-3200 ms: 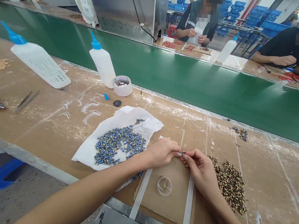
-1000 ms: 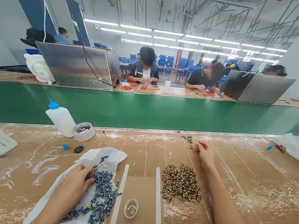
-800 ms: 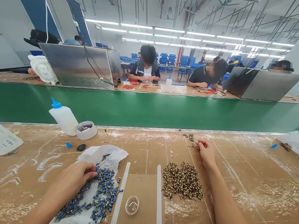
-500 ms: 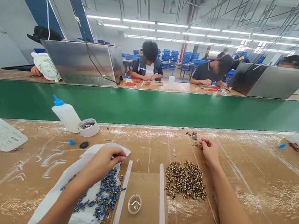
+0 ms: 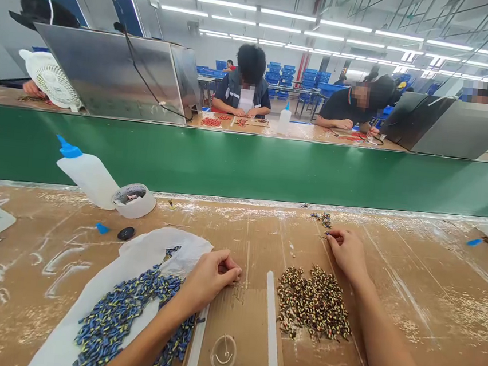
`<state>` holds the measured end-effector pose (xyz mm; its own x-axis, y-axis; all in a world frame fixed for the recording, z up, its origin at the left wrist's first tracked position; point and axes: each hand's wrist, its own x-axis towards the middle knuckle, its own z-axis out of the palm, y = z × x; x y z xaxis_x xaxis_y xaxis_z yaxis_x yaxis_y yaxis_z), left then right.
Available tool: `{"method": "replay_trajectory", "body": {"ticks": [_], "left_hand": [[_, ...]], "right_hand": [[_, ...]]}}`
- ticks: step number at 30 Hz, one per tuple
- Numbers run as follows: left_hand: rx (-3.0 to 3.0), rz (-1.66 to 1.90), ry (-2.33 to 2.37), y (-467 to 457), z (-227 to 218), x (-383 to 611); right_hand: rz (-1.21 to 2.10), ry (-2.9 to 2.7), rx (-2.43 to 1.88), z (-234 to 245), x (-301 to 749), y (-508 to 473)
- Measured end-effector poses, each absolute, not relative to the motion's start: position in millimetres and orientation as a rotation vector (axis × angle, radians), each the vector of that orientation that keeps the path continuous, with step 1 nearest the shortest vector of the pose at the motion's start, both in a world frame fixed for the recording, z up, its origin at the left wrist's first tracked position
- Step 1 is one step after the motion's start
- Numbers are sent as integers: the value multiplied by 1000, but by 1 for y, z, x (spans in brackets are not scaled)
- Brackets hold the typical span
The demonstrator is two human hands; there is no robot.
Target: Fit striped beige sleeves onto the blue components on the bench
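Observation:
My left hand (image 5: 213, 275) is closed in a pinch above the cardboard, at the right edge of a white sheet (image 5: 143, 248). Whatever its fingertips hold is hidden. Blue pieces with yellow marks (image 5: 113, 314) lie heaped on the sheet, partly under my left forearm. My right hand (image 5: 345, 253) pinches a small blue piece (image 5: 328, 233), just in front of a little cluster of blue and yellow pieces (image 5: 324, 219). Nearer me is a pile of small curved black-and-yellow pieces (image 5: 314, 305). A small clear dish (image 5: 223, 353) with a thin bent wire sits between two white strips.
A white squeeze bottle (image 5: 91, 177) with a blue tip leans against a tape roll (image 5: 133, 201). Nearby lie a black cap (image 5: 126, 233) and a blue scrap (image 5: 102, 228). Beyond the green belt (image 5: 237, 165), several people work at another bench beside metal boxes (image 5: 116, 76).
My left hand has moved right, from over the white sheet to the middle cardboard. My right hand stays by the small cluster, and the blue piece now shows at its fingertips. The view has shifted.

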<state>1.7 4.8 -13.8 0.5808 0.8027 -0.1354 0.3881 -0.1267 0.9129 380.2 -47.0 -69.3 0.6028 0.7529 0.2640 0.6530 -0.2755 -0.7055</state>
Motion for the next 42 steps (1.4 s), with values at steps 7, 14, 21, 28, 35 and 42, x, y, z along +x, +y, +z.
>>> {"method": "replay_trajectory", "body": {"ticks": [7,14,21,28,35,42], "left_hand": [[1555,526,983,5,-12,9],[1575,491,1006,9,-14,11],[1585,464,927,13,-16,9],[1679,418,877,10,-14,8],[1788,404,851,3,-12,8],[1834,379,700,-7,-9,14]], "right_hand": [[111,-1305,-2066,-60,375,-50],[160,-1373,-2014,-58,377,-51],[152,-1372,-1964,-58,377,-52],[33,-1219,-1964,-56,378,-57],[236,-1181,-1750,-12,320,-70],[1108,-1963,-1221,29,185,-113]]}}
